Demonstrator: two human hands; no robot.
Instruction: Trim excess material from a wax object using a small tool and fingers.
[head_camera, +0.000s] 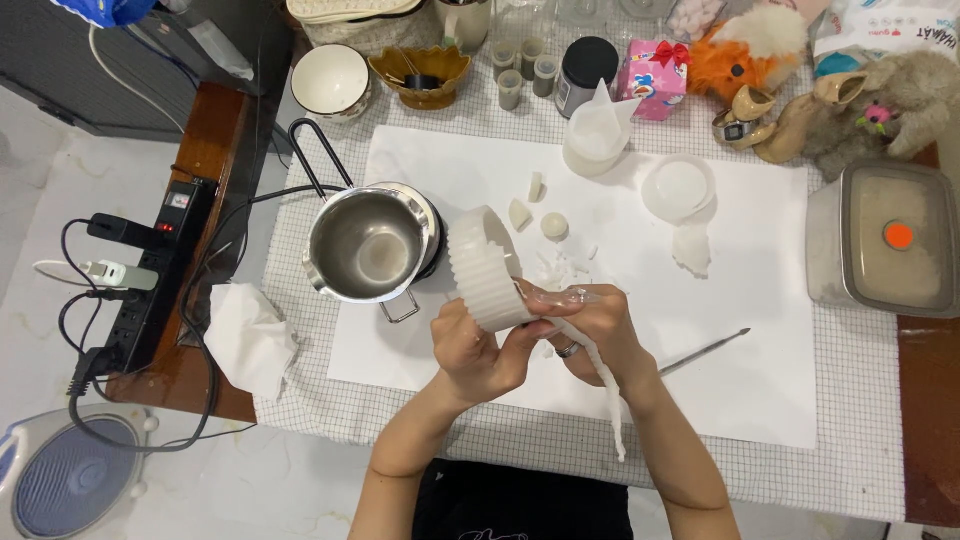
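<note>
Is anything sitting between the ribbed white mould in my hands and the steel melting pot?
Nothing visible: the ribbed white mould, held by both hands, hangs right beside the steel melting pot, with only bare white paper below.

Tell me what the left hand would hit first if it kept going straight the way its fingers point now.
The left hand points up and slightly right, already gripping the white ribbed mould. Beyond that, probably the wax chunks on the white sheet, though depth is unclear.
</note>
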